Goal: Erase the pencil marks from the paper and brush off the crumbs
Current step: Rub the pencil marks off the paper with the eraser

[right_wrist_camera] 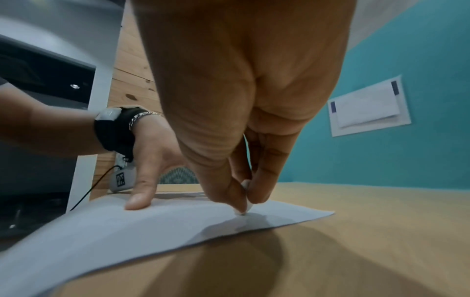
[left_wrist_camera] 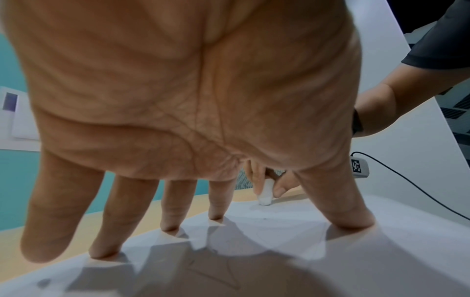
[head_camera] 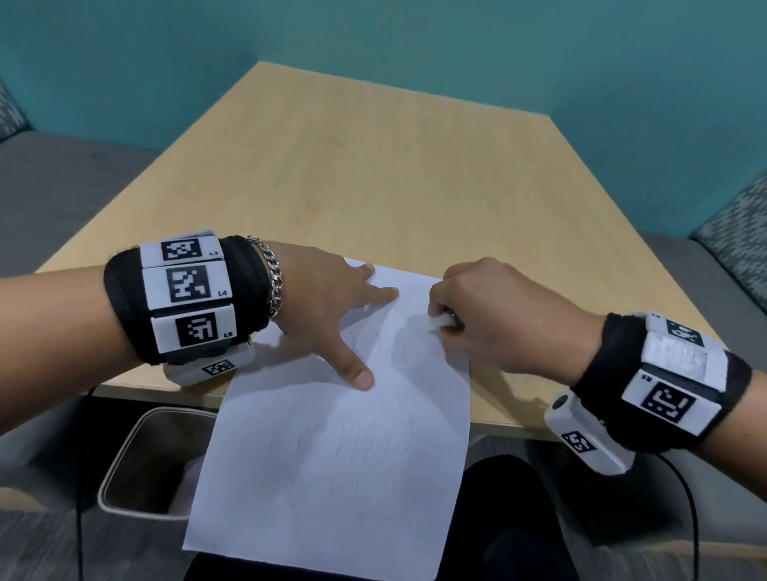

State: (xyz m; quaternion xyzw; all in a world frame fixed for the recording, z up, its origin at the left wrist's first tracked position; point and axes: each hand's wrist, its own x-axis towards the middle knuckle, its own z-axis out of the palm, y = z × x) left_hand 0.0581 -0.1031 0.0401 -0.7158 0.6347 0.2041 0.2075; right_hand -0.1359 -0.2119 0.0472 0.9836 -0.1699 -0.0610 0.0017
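A white sheet of paper (head_camera: 345,445) with faint pencil strokes lies on the wooden table (head_camera: 379,178), its near half hanging over the front edge. My left hand (head_camera: 327,305) presses it flat with straight, spread fingers (left_wrist_camera: 216,201), thumb toward me. My right hand (head_camera: 474,314) pinches a small white eraser (head_camera: 440,324) between thumb and fingers, its tip on the paper (right_wrist_camera: 152,231) near the far right corner. The eraser (left_wrist_camera: 265,193) stands upright on the sheet (left_wrist_camera: 330,261); its tip (right_wrist_camera: 244,209) touches the paper under my fingers.
A grey waste bin (head_camera: 147,460) stands on the floor under the table's left front edge, partly behind the paper. Grey benches with patterned cushions (head_camera: 754,223) flank the table. A teal wall is behind. Black cables (head_camera: 690,524) hang from the wrist cameras.
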